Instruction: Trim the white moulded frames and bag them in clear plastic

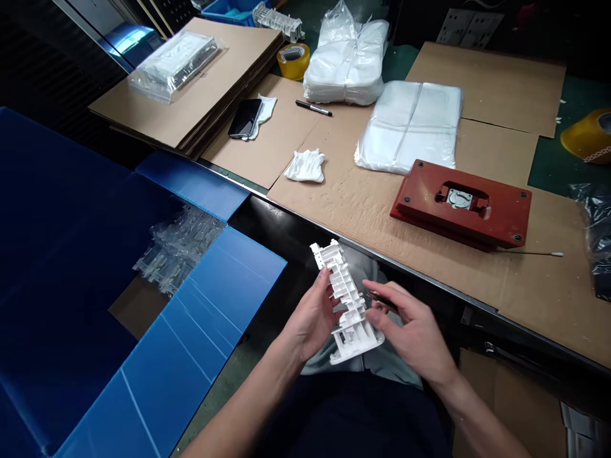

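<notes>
Over my lap, my left hand (312, 315) grips a long white plastic molded part (346, 289) by its left edge. Ribs and small compartments run along the part, and its wider end tilts down toward me. Close to the part's right side, my right hand (410, 321) is closed around a slim dark tool (383, 300), pinched between thumb and fingers. The tool's tip points at the part; its exact kind is too small to make out, and I cannot tell whether it touches.
A red fixture block (465, 203) sits on the cardboard-covered bench (344, 184), a cotton swab (529, 253) beside it. Behind are bundled plastic bags (413, 124), a marker (314, 108), a phone (245, 118) and yellow tape (293, 61). A blue bin (191, 318) holding bagged parts (179, 248) stands left.
</notes>
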Demonstrator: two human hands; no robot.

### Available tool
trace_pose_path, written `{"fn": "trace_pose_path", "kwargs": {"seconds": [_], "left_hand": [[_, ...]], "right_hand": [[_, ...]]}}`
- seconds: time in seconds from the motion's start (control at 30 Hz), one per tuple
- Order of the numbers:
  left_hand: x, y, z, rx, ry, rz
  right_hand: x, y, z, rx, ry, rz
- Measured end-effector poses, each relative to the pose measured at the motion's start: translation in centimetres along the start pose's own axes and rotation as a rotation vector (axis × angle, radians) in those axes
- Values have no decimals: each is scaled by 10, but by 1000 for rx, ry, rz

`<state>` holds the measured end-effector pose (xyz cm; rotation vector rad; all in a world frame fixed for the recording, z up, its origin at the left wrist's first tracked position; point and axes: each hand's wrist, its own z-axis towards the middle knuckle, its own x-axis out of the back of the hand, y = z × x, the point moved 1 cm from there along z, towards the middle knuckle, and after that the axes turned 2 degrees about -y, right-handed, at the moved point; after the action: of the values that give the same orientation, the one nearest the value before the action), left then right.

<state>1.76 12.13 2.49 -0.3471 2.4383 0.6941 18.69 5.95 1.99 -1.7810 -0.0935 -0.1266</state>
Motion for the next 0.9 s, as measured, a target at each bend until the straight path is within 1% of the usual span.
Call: {"fn": "trace_pose_path", "kwargs": {"seconds": [0.07, 0.13, 0.2, 0.27, 0.37, 0.4, 0.47, 0.53, 0.63, 0.7, 0.77, 0.83, 0.9], "left_hand": [[0, 0, 0, -81, 10, 136], [1, 2, -2, -131, -36, 210], [4, 5, -3, -149, -48, 208], [8, 6, -3, -110, 5, 148], [10, 3, -3, -36, 106, 36], [9, 2, -3, -27, 120, 7], [5, 1, -4, -48, 115, -62], [0, 2, -7, -112, 86, -108], [-5, 7, -11, -290, 47, -98], [-8, 12, -14, -408, 83, -84], [-11, 15, -17, -506, 149, -74], [-15, 18, -20, -594, 200, -49], [-20, 20, -24, -673, 228, -9]], "right_hand": [[-10, 4, 0, -104, 0, 70], [-14, 8, 1, -188, 10, 199], [-14, 10, 3, -222, 28, 356], [-13, 12, 5, -218, 34, 442], [-11, 15, 6, -220, 51, 414], [-9, 16, 6, -226, 81, 389], [-6, 22, 6, -243, 185, 334], [-1, 27, 5, -259, 290, 276], [1, 28, -3, -256, 364, 207], [-1, 21, -11, -233, 374, 189], [-5, 10, -19, -193, 373, 162], [-11, -4, -26, -124, 373, 70], [-16, -17, -31, -25, 360, -59]]}}
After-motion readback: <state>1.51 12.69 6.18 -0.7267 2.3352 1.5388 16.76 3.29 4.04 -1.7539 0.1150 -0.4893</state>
